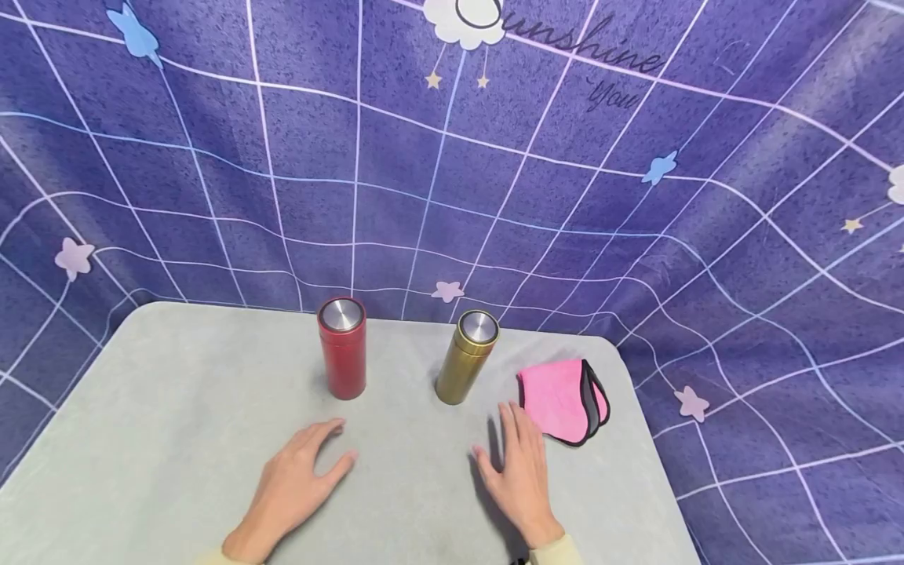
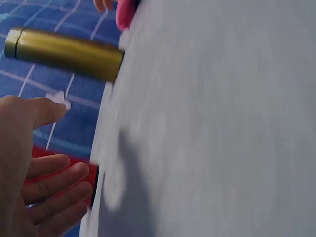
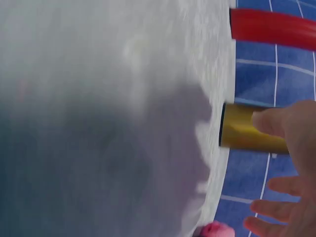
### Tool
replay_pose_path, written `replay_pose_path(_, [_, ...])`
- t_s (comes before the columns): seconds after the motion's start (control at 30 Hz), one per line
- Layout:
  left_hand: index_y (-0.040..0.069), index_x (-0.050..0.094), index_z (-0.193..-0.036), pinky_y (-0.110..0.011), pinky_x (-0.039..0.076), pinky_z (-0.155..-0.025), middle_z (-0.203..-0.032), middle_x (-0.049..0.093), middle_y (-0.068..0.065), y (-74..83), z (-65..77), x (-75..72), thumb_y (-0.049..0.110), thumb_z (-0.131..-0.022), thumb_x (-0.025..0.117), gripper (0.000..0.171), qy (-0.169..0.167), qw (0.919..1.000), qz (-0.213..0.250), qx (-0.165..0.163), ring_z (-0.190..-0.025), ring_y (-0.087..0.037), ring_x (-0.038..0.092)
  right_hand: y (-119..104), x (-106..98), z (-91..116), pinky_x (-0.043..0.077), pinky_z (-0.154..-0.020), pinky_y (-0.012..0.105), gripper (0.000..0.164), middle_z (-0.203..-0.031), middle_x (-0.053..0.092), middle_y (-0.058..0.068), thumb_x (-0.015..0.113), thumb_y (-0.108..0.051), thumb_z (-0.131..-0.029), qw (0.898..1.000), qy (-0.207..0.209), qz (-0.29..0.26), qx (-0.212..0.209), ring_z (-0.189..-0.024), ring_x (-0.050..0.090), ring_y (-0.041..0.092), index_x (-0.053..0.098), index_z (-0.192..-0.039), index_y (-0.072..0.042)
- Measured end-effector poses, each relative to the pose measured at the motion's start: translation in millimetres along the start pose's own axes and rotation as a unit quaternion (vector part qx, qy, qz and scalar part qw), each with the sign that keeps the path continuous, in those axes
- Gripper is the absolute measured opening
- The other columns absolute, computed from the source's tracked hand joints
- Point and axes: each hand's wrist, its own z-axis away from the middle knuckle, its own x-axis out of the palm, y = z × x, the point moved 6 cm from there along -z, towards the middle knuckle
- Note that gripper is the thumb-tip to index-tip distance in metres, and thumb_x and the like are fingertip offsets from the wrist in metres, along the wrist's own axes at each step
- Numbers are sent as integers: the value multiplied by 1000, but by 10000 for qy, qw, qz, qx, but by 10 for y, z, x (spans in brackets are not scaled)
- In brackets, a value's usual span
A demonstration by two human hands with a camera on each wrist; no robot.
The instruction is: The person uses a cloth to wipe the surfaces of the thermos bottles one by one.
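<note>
The left hand [image 1: 293, 480] is nearest, in front of and to the left of the gold, cylindrical, metallic-finish bottle with a silver disc-topped lid [image 1: 464, 365]. Its fingers are relaxed, its thumb stands well apart from them, and it holds nothing. The right hand [image 1: 521, 480] is in front of the gold bottle and slightly to its right, fingers extended, thumb spread, also holding nothing. Both hands cast shadows on the pale grey, smooth-topped table [image 1: 176, 384].

The folded, bright pink fabric cloth with black edging [image 1: 554, 399] lies right of the gold bottle. The right fingertips overlap its edge in the head view; contact cannot be determined.

The gold bottle stands upright. The red, cylindrical bottle with a silver disc-topped lid [image 1: 344, 365] stands upright to its left, well apart.

Behind the gold bottle hangs a purple-blue fabric curtain [image 1: 311, 141] with a pale grid and stars.
</note>
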Motion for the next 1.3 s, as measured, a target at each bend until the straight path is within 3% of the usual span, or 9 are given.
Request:
replay_pose_path(0.2, [17,69,-141,-50,55,-103,-125,74,9,200,-102,207,42,-93,85,56,-241,9972,705,-22,-119,-14,69,234,-159,-24,40,-108,62,79,-145,58,31,90,-20,-79,9992,374,120,-3,-132,55,49,58,-146,6])
replay_pose_path(0.43, [19,67,-143,-45,56,-101,-126,73,11,263,-191,294,47,-93,84,60,-271,9945,1013,-75,-116,-10,69,497,-272,-17,40,-108,65,84,-146,56,33,92,-24,-74,9991,271,334,40,-132,54,51,58,-144,9])
replay_pose_path(0.6, [17,66,-143,-42,58,-98,-128,73,3,294,-262,323,44,-91,87,62,-204,9940,1072,104,-115,-14,70,676,-354,14,38,-109,68,93,-146,55,35,95,-26,-67,9988,26,478,116,-133,51,52,57,-144,10])
replay_pose_path(0.8, [19,60,-150,-49,56,-100,-135,70,-4,418,-479,402,45,-91,87,70,-394,9910,1274,136,-117,-24,70,800,-418,-32,38,-109,72,97,-147,54,33,98,-26,-63,9969,-248,749,52,-133,50,55,57,-144,9])
replay_pose_path(1.13, [21,56,-154,-49,56,-105,-148,63,0,804,-865,432,45,-88,89,78,-524,9863,1468,541,-126,-29,69,948,-415,-108,37,-111,73,93,-146,56,32,97,-16,-61,9907,-876,1036,9,-133,51,54,58,-143,6])
replay_pose_path(1.3, [23,53,-158,-52,55,-104,-152,61,0,961,-1024,405,53,-87,87,84,-582,9865,1384,653,-123,-30,69,963,-389,-193,38,-112,73,89,-144,57,32,95,-15,-64,9889,-1046,1056,-78,-133,52,54,59,-143,6])
